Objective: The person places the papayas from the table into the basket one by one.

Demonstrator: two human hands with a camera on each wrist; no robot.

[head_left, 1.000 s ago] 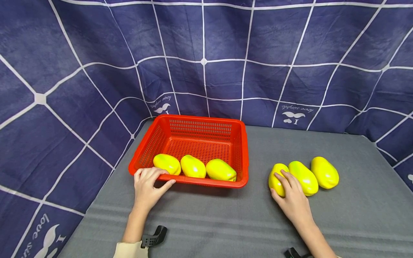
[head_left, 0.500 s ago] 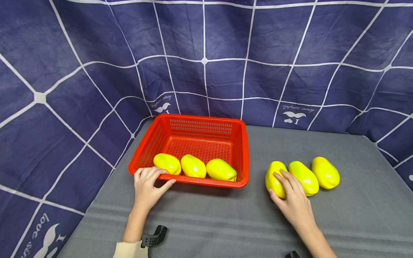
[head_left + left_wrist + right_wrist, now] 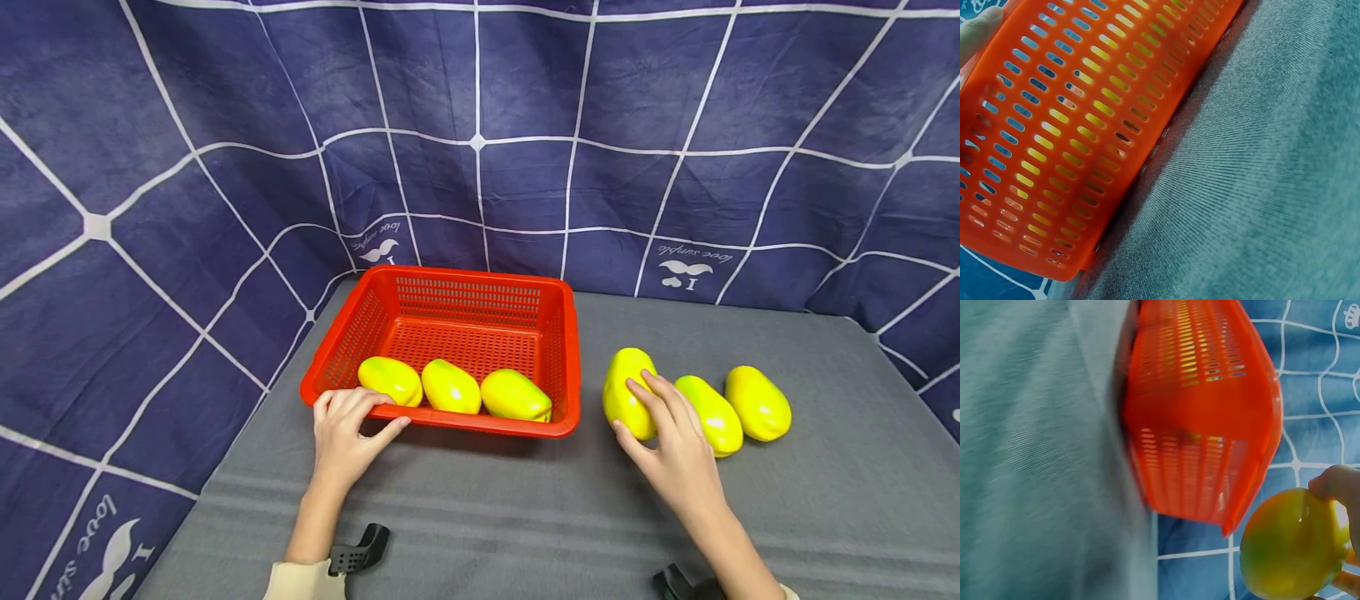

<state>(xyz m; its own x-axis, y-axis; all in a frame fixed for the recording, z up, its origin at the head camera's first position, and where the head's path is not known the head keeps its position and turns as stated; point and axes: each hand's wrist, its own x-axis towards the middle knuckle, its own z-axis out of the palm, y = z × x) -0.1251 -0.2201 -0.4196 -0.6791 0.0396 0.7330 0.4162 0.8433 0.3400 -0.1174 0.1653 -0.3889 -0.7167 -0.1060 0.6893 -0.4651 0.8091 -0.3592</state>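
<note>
My left hand (image 3: 347,437) grips the near rim of a red plastic basket (image 3: 480,422) at its left corner, fingers over the edge and thumb along the outer side. Three yellow-green papayas lie in a row inside: a left papaya (image 3: 390,381), a middle papaya (image 3: 450,387) and a right papaya (image 3: 515,395). To the right of the basket, my right hand (image 3: 678,454) holds another papaya (image 3: 627,392) between thumb and fingers. In the right wrist view, this held papaya (image 3: 1291,544) appears raised beside the basket's end wall (image 3: 1194,469).
Two more papayas rest on the grey cloth right of my right hand, a nearer papaya (image 3: 712,417) and a farther papaya (image 3: 757,403). A blue curtain (image 3: 525,183) with white grid lines stands behind and to the left. Grey table cloth (image 3: 495,517) spreads in front of the basket.
My right hand has taken the leftmost loose papaya away from its neighbour, moving it up and left toward the basket. The left hand keeps its hold on the rim.
</note>
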